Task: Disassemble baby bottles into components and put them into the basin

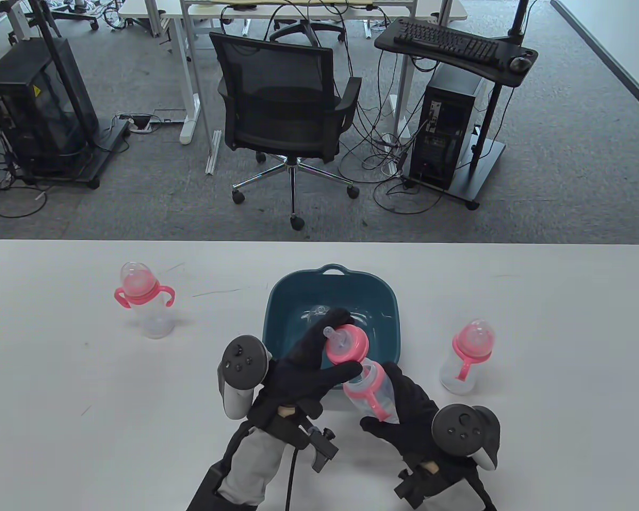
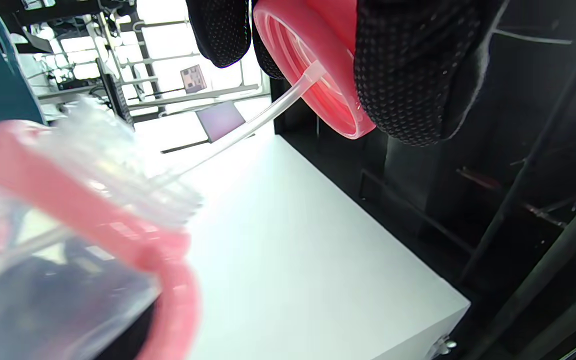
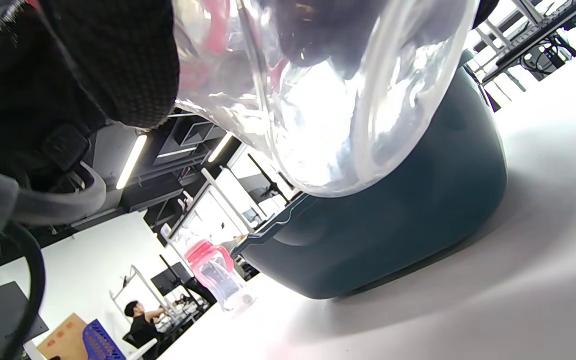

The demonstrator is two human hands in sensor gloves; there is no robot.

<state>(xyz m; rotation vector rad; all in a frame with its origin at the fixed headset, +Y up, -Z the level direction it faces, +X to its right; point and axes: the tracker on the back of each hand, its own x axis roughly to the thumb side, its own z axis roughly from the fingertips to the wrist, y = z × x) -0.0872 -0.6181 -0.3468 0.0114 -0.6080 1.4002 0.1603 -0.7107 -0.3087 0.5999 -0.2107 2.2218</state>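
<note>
A white table (image 1: 85, 426) with rounded corners carries a teal basin (image 1: 384, 298) near its middle. One assembled baby bottle (image 1: 145, 303) stands upright well to the basin's left, another bottle (image 1: 467, 357) stands just beside its right side.

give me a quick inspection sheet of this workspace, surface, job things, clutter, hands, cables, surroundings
surface: white table, a few faint marks.
job's things: teal basin mid-table with a clear part inside; pink cap with straw lifted off the open bottle; two assembled bottles stand apart, the far-left bottle and the right-side bottle.
clutter: nothing seen.
grippers: left hand pinches the cap; right hand grips the open bottle's body.
cables: a glove lead runs off the near edge; tangled cords on the floor.
surroundings: office chair, computer tower, keyboard stand, carpet.
</note>
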